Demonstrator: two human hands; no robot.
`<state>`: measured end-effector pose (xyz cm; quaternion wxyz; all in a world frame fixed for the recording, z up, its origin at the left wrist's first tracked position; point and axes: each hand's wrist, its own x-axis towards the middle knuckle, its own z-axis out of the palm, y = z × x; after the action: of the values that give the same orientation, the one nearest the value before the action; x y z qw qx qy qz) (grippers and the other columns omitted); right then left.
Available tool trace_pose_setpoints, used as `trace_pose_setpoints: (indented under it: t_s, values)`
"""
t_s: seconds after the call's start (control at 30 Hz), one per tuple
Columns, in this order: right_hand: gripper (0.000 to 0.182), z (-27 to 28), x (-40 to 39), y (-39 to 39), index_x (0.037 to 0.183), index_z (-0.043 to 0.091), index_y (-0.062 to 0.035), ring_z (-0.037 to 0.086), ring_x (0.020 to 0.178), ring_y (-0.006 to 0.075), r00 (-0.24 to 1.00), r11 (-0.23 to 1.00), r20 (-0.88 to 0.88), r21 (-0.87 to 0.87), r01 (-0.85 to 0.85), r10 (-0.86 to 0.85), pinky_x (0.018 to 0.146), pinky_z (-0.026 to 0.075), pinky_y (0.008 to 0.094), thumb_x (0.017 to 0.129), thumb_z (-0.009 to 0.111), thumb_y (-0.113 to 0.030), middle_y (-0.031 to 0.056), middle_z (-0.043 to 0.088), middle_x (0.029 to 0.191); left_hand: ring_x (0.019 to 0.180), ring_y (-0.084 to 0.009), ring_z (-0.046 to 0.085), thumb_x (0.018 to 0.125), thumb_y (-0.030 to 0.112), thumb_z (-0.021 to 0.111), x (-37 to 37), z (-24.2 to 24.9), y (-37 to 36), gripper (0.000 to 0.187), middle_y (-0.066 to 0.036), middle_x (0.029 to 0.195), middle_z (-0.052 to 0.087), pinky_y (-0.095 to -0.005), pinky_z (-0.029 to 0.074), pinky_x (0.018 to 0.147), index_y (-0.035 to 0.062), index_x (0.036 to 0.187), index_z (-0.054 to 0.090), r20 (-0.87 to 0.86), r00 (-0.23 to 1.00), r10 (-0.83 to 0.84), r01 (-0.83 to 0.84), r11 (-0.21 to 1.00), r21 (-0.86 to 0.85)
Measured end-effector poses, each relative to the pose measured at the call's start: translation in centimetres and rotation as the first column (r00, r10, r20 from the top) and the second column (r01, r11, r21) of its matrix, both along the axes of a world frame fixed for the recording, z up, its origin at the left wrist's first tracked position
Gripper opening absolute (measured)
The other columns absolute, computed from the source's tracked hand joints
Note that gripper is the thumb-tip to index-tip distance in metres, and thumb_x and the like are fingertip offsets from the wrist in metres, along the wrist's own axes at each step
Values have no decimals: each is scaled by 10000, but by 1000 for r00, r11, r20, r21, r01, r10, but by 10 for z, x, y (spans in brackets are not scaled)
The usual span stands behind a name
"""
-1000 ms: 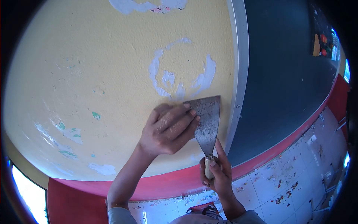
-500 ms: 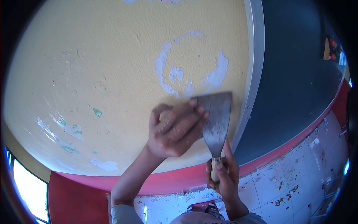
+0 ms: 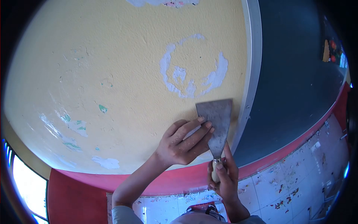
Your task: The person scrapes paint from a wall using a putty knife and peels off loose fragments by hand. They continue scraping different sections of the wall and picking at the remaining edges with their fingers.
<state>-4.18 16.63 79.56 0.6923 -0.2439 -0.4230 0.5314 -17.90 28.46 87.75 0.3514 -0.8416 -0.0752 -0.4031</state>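
My right hand [image 3: 226,177] is closed around the pale wooden handle of a paint scraper [image 3: 218,117], with one finger stretched up along it. The scraper's wide metal blade points up and carries dusty smears. My left hand [image 3: 182,143] has its fingers extended, and their tips rest on the blade's left edge; its thumb is not clearly seen. Just above the blade, the yellow wall [image 3: 130,93] shows a broken ring of bare whitish patches [image 3: 216,74]. Pale dust speckles my left fingers.
A metal trim strip [image 3: 253,56] separates the yellow wall from a dark board [image 3: 291,86] on the right. Other chipped spots, some green, mark the wall's lower left. Paint flakes [image 3: 287,198] litter the tiled floor [image 3: 264,190] below a red lower wall band. A bright window [image 3: 30,186] is at left.
The scraper's blade has dropped slightly, away from the ring of bare patches. My left hand has shifted down and right, its fingers straighter against the blade. The view has moved slightly.
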Motion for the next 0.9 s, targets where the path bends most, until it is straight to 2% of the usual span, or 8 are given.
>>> trace_pose_setpoints:
  t_s: [0.1, 0.2, 0.33, 0.43, 0.53, 0.67, 0.83, 0.9]
  values:
    - [576, 17, -2, 6, 1495, 135, -84, 435, 476, 48, 1000, 1000, 9, 23, -18, 18, 400, 350, 195, 993, 408, -158, 62, 519, 801, 1066, -207, 600, 680, 235, 735, 0, 9, -4, 280, -3, 1083, 650, -307, 501, 732, 120, 935, 725, 15, 1000, 4, -4, 1000, -2]
    - [584, 2, 3, -6, 1494, 127, -77, 430, 484, 47, 999, 999, -32, -33, -40, 39, 405, 357, 195, 993, 415, -159, 65, 516, 829, 1021, -192, 622, 674, 257, 738, 1, 6, -6, 285, 9, 1051, 661, -297, 498, 721, 131, 931, 727, -39, 999, -11, 10, 999, -30]
    - [603, 18, 2, 4, 1498, 98, -77, 424, 481, 45, 998, 999, -36, -1, -49, 49, 405, 360, 194, 992, 411, -177, 64, 509, 806, 1023, -187, 621, 661, 249, 742, 5, 19, 0, 283, 20, 1024, 663, -296, 500, 727, 136, 920, 728, 29, 1000, 6, -7, 999, 36]
    - [629, 10, -2, 2, 1500, 76, -89, 462, 432, 87, 998, 999, -51, -18, -30, 29, 364, 357, 204, 976, 412, -187, 105, 515, 807, 931, -166, 643, 614, 311, 778, 9, 24, -1, 301, 27, 959, 671, -293, 500, 640, 139, 857, 732, -6, 1000, -25, 25, 1000, 19]
    - [635, -6, -9, -4, 1500, 53, -90, 457, 430, 90, 996, 999, -85, -30, -29, 27, 363, 356, 208, 985, 407, -203, 104, 508, 810, 921, -166, 651, 592, 302, 782, 8, 19, 5, 309, 30, 935, 677, -277, 499, 604, 146, 855, 735, -44, 997, -70, 71, 997, 23]
    - [643, 21, -2, 6, 1500, 29, -89, 473, 432, 94, 997, 998, -55, 23, -61, 62, 365, 368, 209, 984, 398, -192, 102, 517, 816, 898, -161, 657, 577, 302, 795, 9, 31, 0, 322, 32, 937, 678, -273, 508, 607, 147, 853, 738, -23, 999, -39, 40, 999, 15]
    - [644, 3, -8, 0, 1500, 29, -93, 467, 438, 86, 994, 998, -85, -1, -68, 67, 366, 360, 205, 990, 401, -219, 94, 513, 829, 875, -161, 662, 544, 283, 800, 7, 27, 5, 334, 31, 945, 676, -266, 508, 617, 148, 843, 739, -67, 993, -92, 93, 996, 11]
    - [649, 17, -4, 7, 1500, 30, -96, 470, 434, 88, 995, 997, -80, 35, -64, 67, 367, 365, 205, 985, 407, -213, 95, 515, 814, 952, -161, 650, 592, 260, 765, 7, 31, 1, 318, 30, 998, 668, -265, 505, 624, 154, 890, 734, -33, 999, -36, 35, 999, -22]
